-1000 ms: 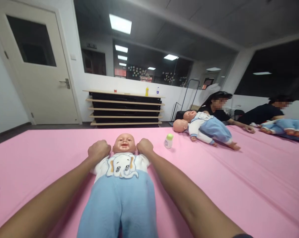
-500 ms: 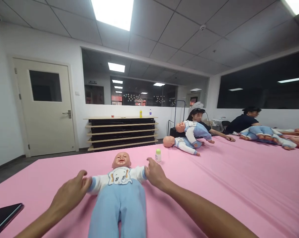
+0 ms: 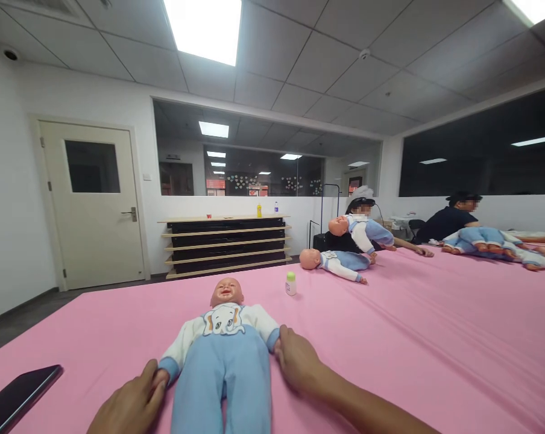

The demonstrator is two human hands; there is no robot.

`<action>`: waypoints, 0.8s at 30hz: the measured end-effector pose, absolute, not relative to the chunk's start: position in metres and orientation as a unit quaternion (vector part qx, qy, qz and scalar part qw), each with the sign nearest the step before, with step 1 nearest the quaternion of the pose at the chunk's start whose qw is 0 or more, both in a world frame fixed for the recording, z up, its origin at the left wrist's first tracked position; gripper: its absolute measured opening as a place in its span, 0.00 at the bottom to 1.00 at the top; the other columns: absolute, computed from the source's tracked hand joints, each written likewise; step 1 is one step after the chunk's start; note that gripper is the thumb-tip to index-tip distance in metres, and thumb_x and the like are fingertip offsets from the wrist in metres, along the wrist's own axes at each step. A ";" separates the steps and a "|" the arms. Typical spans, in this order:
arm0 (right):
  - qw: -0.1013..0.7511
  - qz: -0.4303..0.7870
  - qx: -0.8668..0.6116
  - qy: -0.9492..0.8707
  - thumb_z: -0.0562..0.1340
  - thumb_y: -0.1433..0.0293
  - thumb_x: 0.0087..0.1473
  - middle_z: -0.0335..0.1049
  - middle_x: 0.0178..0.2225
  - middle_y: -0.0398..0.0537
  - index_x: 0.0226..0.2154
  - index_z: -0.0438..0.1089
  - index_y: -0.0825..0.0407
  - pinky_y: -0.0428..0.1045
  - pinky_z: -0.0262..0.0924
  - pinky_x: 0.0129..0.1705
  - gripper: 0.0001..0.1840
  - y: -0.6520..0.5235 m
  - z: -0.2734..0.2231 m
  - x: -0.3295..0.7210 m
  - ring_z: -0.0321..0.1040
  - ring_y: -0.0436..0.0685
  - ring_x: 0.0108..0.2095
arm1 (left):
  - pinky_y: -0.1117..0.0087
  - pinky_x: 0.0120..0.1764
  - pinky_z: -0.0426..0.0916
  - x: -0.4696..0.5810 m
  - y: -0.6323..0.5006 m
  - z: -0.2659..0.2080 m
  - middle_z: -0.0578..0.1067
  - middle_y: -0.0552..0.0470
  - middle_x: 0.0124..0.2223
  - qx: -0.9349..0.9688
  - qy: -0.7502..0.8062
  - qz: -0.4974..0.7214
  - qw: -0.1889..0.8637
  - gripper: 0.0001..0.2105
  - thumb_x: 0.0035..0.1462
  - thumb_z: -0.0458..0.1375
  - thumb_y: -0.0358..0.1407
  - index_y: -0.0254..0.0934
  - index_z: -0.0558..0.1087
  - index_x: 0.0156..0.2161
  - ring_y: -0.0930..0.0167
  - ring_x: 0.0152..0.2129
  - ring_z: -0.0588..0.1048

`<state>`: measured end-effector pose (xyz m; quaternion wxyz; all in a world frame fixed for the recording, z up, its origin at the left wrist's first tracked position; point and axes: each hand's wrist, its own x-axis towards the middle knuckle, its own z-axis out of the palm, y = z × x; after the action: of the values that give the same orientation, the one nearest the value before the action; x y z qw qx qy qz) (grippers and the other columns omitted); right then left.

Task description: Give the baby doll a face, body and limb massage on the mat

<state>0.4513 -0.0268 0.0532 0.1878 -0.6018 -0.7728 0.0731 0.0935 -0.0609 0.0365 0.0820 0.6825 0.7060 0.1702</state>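
Note:
A baby doll (image 3: pixel 227 343) lies face up in front of me, in light blue trousers and a white top with an elephant face on the chest. Its arms slope down and outward along its sides. My left hand (image 3: pixel 130 401) is closed round the doll's hand at the left blue cuff. On the other side, my right hand (image 3: pixel 297 361) grips the doll's other hand just past its cuff; the fingers there are partly hidden. Beyond my right hand stands a small white bottle with a green cap (image 3: pixel 290 283).
A phone (image 3: pixel 22 395) lies at the left on the pink-covered table (image 3: pixel 390 361). Across it, a person (image 3: pixel 363 208) holds up a doll (image 3: pixel 363 232) above another lying doll (image 3: pixel 336 263). More dolls (image 3: pixel 494 244) lie at the right near a second person (image 3: pixel 453 220).
Both my hands have moved down toward me, bringing the doll's arms from stretched out sideways to lowered beside its body. Across the table, the raised doll has shifted slightly right.

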 end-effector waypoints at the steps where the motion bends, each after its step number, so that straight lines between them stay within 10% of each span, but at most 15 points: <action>1: 0.194 0.064 -0.598 -0.775 0.51 0.73 0.57 0.68 0.35 0.51 0.38 0.60 0.54 0.48 0.40 0.26 0.06 -0.024 0.060 0.454 0.64 0.55 0.30 | 0.68 0.30 0.57 0.090 -0.058 0.048 0.75 0.50 0.29 0.683 0.704 0.178 0.080 0.18 0.63 0.36 0.48 0.41 0.62 0.34 0.63 0.27 0.74; 11: 0.236 0.009 -0.599 -0.765 0.51 0.71 0.56 0.71 0.39 0.52 0.43 0.67 0.53 0.47 0.48 0.32 0.14 0.104 0.137 0.427 0.67 0.56 0.38 | 0.68 0.25 0.54 0.073 0.092 0.145 0.75 0.46 0.29 0.658 0.731 0.179 -0.018 0.10 0.51 0.49 0.39 0.37 0.66 0.23 0.64 0.25 0.72; 24: 0.120 0.113 -0.698 -0.696 0.61 0.74 0.45 0.74 0.38 0.62 0.36 0.74 0.58 0.48 0.60 0.33 0.13 0.259 0.042 0.361 0.73 0.64 0.39 | 0.69 0.32 0.65 0.119 0.215 0.058 0.77 0.35 0.42 0.637 0.760 0.120 0.045 0.14 0.44 0.59 0.36 0.33 0.75 0.38 0.59 0.37 0.77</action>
<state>0.3611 0.2594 0.0419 0.1202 -0.6984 -0.6964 0.1133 0.1191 0.2150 0.0577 0.0445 0.6374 0.7598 0.1204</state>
